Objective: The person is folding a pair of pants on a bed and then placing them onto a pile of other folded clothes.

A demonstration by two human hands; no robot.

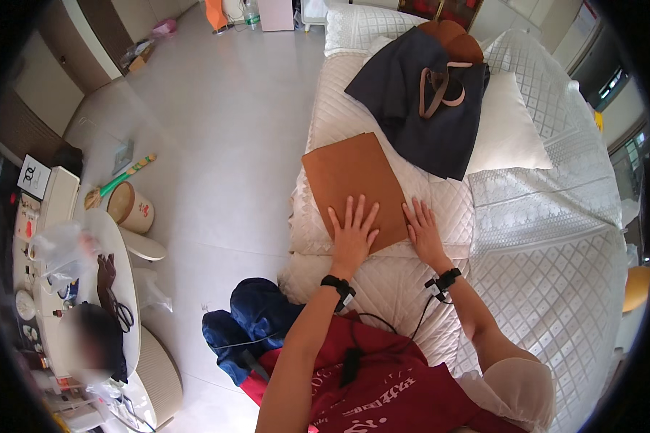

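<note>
A flat brown sheet [352,173], apparently layered or folded cloth or leather, lies on a cream quilted cover [444,233] in front of me. My left hand [355,230] rests palm down on its near part, fingers spread, gripping nothing. Beside it, my right hand [423,230] lies flat along the sheet's right edge, mostly on the quilt, also with fingers apart. Both wrists wear black bands. Beyond the sheet is a dark cloth item [411,108], a garment or bag, with a brown strap [434,100] looped on top.
A white cushion [509,130] sits right of the dark cloth, and a rust-brown rounded thing [449,38] behind it. At left, a white table [127,243] bears scissors [123,317] and plastic bags. A bin [138,208] and a green-handled broom [124,178] are on the floor.
</note>
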